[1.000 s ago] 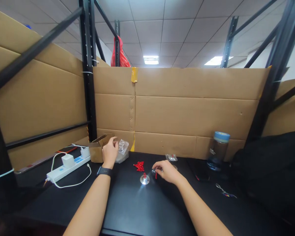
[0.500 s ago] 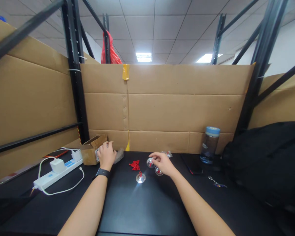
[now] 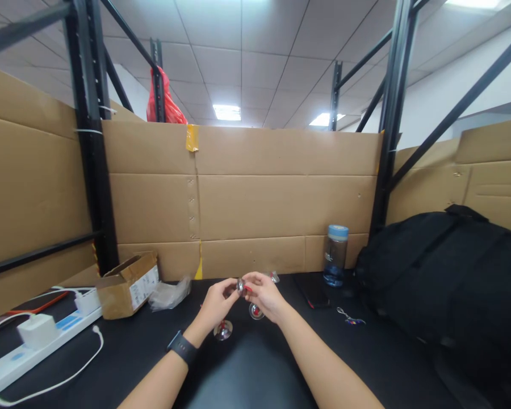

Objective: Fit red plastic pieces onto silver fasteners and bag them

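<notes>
My left hand pinches a clear, shiny suction cup, held on edge above the black table. My right hand meets it from the right, its fingers closed on a small red hook at the cup's centre. Below my left hand, a second suction cup with a red piece lies on the table. Another cup with a red centre sits under my right hand, partly covered by it. My left hand hides most of the place where the loose red hooks lay.
An open cardboard box and a crumpled clear plastic bag lie left, near a white power strip with cables. Rightward are a phone, a blue-lidded bottle, a small corded trinket and a black backpack.
My left hand has left the cardboard box and come to my right hand, taking hold of the suction cup. The cup is now turned on edge. The view has swung right.
</notes>
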`<action>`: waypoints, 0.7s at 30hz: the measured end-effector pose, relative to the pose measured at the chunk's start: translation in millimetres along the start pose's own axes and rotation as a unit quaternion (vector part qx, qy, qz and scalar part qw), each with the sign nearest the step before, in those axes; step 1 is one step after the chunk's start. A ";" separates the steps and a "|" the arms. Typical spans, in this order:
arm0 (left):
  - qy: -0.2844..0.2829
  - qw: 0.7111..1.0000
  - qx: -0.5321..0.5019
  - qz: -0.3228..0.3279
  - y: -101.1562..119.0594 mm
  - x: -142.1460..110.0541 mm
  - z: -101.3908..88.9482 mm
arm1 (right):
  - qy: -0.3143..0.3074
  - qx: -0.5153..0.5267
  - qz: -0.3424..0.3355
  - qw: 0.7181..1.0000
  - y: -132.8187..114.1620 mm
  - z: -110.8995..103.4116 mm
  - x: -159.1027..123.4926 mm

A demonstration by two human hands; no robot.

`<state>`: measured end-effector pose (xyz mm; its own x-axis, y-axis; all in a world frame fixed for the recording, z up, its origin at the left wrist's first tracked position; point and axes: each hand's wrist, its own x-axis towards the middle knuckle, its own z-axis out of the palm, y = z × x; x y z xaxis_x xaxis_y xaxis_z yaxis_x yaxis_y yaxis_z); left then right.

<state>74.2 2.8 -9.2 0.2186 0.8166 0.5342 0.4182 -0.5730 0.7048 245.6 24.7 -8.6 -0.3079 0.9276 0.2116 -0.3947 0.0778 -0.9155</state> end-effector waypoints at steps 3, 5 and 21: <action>0.006 0.999 0.034 -0.013 -0.9 0.7 1.7 | 0.007 -0.037 -0.007 0.999 5.1 -0.5 1.7; 0.011 0.998 0.060 -0.003 2.5 0.4 2.8 | 0.009 -0.054 0.003 0.998 4.5 -1.3 0.7; 0.014 0.976 0.218 -0.016 -5.8 3.8 -14.0 | -0.005 -0.338 -0.095 0.936 -4.7 -11.4 0.1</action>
<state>60.3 8.3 -4.7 0.1778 0.8284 0.5311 0.7608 -0.4581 0.4597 257.3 28.5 -8.2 -0.2973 0.8700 0.3932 0.1928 0.4581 -0.8677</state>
